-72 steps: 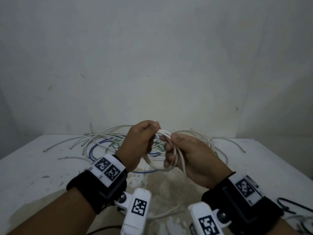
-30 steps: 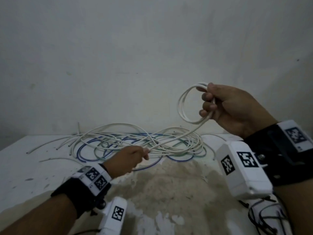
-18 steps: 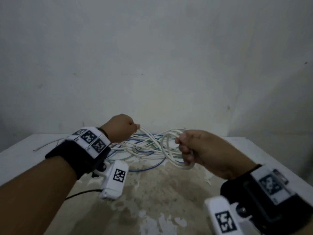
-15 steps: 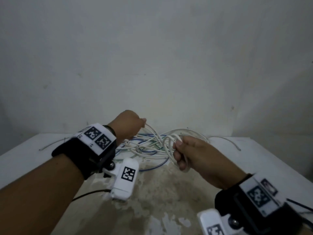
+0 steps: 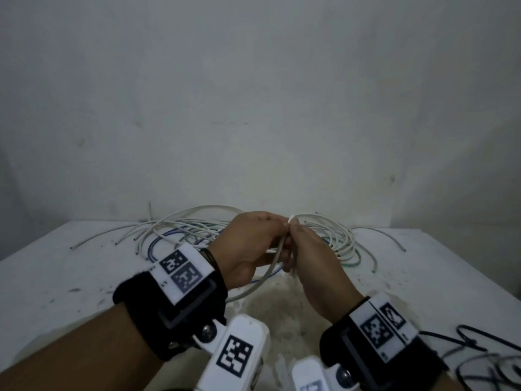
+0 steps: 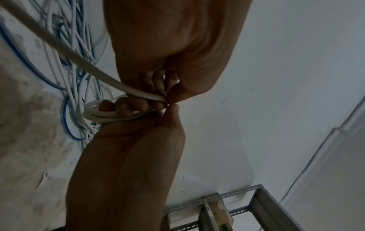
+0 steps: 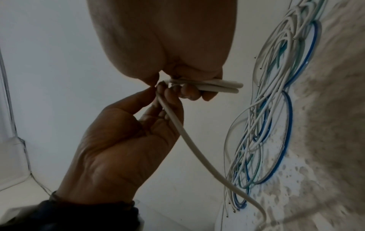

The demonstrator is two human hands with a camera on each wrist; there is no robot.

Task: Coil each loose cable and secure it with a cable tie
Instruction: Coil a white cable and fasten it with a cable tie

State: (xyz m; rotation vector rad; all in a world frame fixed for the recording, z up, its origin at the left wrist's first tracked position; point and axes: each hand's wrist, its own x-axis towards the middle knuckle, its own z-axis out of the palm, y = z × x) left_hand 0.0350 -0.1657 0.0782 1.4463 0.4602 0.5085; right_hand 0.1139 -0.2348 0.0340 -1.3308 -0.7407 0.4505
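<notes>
Right hand (image 5: 310, 255) gripping small round loops of smooth white cable (image 7: 205, 86), left hand (image 5: 251, 249) touching it at nine o'clock and pinching the loose tail (image 7: 197, 150) trailing toward six o'clock; thin white, blue and green cable heap (image 5: 183, 232) on table (image 5: 56, 277) at twelve o'clock.

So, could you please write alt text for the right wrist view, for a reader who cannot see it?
Two hands meet over a table: the right hand grips a small coil of white cable, and the left hand holds the cable's loose length. A tangle of white and blue cables lies beyond on the table.
</notes>
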